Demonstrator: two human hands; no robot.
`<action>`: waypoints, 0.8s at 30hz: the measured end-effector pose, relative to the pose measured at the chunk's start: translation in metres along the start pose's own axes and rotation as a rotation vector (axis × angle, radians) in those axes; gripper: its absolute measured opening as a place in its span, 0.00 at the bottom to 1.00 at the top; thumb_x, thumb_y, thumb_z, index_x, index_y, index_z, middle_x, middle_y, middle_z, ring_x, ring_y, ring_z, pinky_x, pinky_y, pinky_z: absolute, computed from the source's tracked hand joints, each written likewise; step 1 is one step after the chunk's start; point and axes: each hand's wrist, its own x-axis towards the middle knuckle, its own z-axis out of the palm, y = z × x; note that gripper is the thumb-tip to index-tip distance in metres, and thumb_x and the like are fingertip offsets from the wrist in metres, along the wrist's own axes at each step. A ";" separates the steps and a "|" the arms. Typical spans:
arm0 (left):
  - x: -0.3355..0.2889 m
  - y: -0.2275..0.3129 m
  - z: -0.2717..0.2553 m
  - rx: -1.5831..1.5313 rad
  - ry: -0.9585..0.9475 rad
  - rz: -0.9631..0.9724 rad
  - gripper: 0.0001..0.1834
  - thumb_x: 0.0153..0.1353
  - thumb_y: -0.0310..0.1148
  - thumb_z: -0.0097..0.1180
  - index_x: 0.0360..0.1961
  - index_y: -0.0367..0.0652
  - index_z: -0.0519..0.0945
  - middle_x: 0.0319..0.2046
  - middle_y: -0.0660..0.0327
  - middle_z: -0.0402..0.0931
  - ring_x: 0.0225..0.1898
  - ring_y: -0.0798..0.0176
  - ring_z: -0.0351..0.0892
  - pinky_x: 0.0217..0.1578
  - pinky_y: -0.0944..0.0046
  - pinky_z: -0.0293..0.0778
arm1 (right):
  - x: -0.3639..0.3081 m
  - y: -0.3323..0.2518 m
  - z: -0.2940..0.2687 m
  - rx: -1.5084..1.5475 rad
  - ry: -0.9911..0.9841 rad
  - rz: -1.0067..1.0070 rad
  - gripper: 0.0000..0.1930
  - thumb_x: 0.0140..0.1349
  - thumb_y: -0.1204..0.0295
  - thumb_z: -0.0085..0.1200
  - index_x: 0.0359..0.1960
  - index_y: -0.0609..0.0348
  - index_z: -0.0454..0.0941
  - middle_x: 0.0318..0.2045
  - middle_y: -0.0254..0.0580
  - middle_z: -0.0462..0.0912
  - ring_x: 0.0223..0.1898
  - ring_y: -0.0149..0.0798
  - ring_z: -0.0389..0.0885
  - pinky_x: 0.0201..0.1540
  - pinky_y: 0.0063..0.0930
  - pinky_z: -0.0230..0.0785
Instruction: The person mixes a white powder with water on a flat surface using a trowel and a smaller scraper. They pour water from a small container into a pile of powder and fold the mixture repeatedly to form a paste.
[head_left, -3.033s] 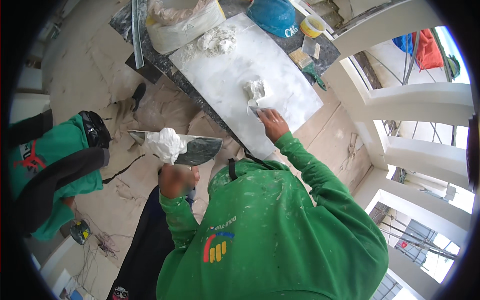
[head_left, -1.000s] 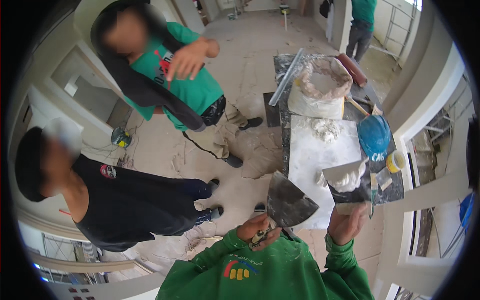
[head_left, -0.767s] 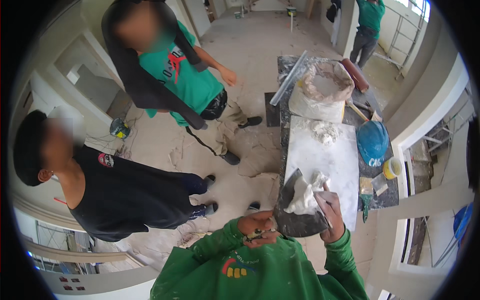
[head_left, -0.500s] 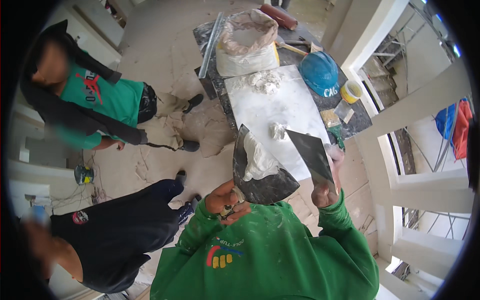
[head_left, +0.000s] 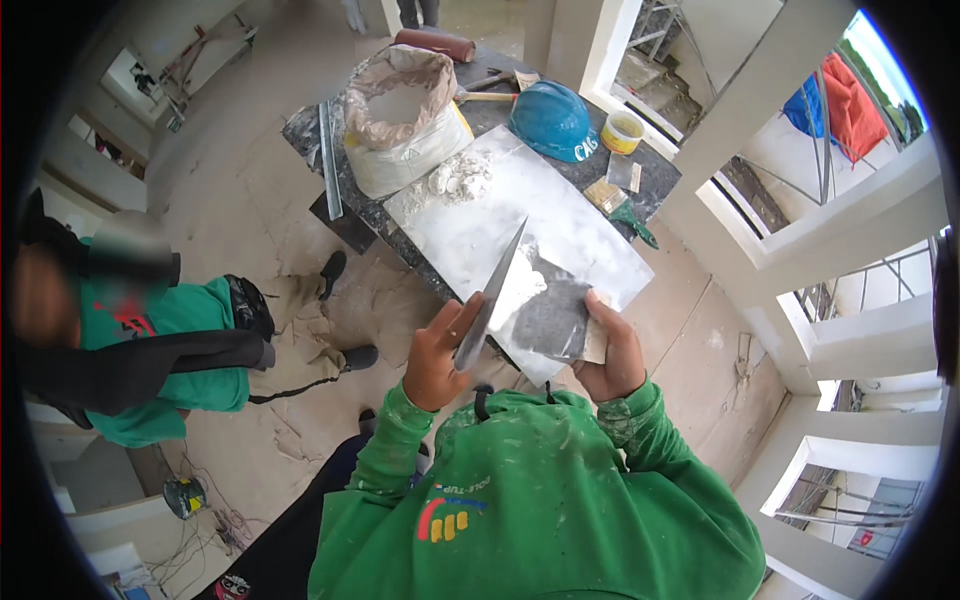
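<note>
My left hand [head_left: 436,352] grips a broad trowel [head_left: 489,305], its dark blade tipped up and seen nearly edge-on; its handle is hidden. Beside it, my right hand [head_left: 614,350] is closed on a flat scraper [head_left: 552,322] with a grey blade, thumb on top. White plaster paste [head_left: 522,290] lies on the scraper's left side, next to the trowel blade. Both tools are held over the near end of a white board [head_left: 575,235], which rests on a dark table [head_left: 300,130]. A lumpy heap of plaster [head_left: 460,178] sits at the board's far end.
Behind the board stand an open powder bag [head_left: 410,160], a blue helmet [head_left: 545,125] and a yellow tub [head_left: 622,132]. A green-handled brush [head_left: 637,222] lies at the right. One person [head_left: 200,345] is at the left, another's dark clothing [head_left: 300,520] nearer. Window openings [head_left: 750,190] line the right.
The trowel has turned from lying flat to nearly edge-on. The scraper has swung from upright to flatter, and plaster now shows on it. The view has shifted; the left person appears lower.
</note>
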 end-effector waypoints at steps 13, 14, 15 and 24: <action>-0.105 -0.089 -0.017 -0.703 -0.262 -0.333 0.24 0.62 0.36 0.53 0.59 0.44 0.68 0.27 0.56 0.68 0.17 0.59 0.68 0.14 0.63 0.65 | -0.067 0.007 0.055 -0.109 0.033 -0.416 0.17 0.69 0.69 0.44 0.54 0.69 0.67 0.48 0.49 0.76 0.49 0.42 0.79 0.51 0.39 0.74; -0.107 -0.088 -0.014 -1.023 -0.333 -0.449 0.23 0.65 0.38 0.50 0.58 0.43 0.67 0.27 0.56 0.67 0.17 0.60 0.68 0.13 0.64 0.66 | -0.069 0.009 0.063 -0.081 0.055 -0.526 0.17 0.71 0.67 0.41 0.54 0.68 0.67 0.48 0.48 0.76 0.47 0.40 0.79 0.49 0.35 0.74; -0.106 -0.082 -0.012 -1.325 -0.384 -0.600 0.22 0.67 0.40 0.48 0.58 0.42 0.66 0.27 0.56 0.67 0.17 0.62 0.67 0.11 0.65 0.66 | -0.070 0.014 0.063 -0.064 0.052 -0.643 0.18 0.71 0.66 0.41 0.54 0.69 0.68 0.48 0.48 0.77 0.46 0.38 0.79 0.49 0.33 0.73; -0.054 0.003 -0.020 -1.965 -1.089 -0.869 0.26 0.70 0.45 0.43 0.63 0.45 0.56 0.27 0.58 0.62 0.17 0.67 0.65 0.06 0.72 0.62 | -0.093 0.058 0.012 -1.372 -0.148 -1.366 0.30 0.71 0.53 0.35 0.62 0.68 0.63 0.53 0.55 0.67 0.55 0.50 0.66 0.60 0.49 0.58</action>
